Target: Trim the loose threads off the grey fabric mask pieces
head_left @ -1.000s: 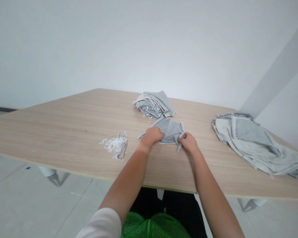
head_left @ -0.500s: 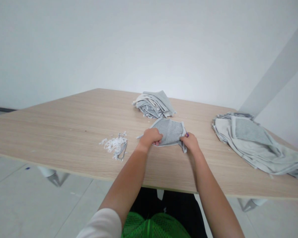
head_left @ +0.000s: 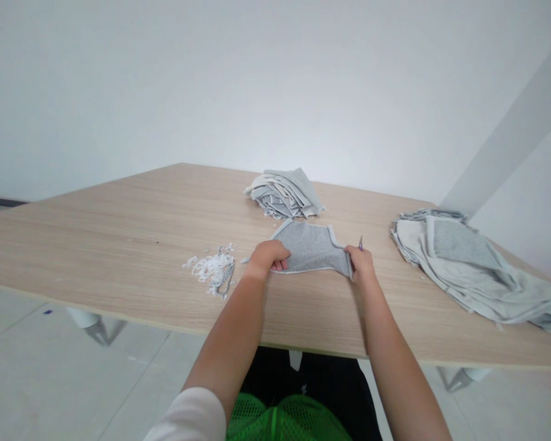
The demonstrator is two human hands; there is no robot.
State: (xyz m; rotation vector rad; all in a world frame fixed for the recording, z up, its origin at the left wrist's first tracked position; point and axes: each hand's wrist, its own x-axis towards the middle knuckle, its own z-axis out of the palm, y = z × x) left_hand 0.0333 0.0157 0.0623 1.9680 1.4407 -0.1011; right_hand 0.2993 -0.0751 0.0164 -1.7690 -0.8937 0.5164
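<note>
**Left hand (head_left: 269,258) and right hand (head_left: 360,263) stretch a grey jersey panel (head_left: 310,248)**

Left hand is curled nearly closed, gripping the panel's left end; right hand pinches its right corner at the pale binding (head_left: 349,264). The work in hand is drawing the panel out flat, lying between them on the wooden counter (head_left: 119,245). White trimmings (head_left: 215,269) lie just left of the left hand, a folded stack of grey cloth (head_left: 284,195) lies beyond, and a looser cloth pile (head_left: 445,257) lies right. A small purple sliver (head_left: 360,244) stands past the right hand, too small to identify. No writing is legible.
</note>
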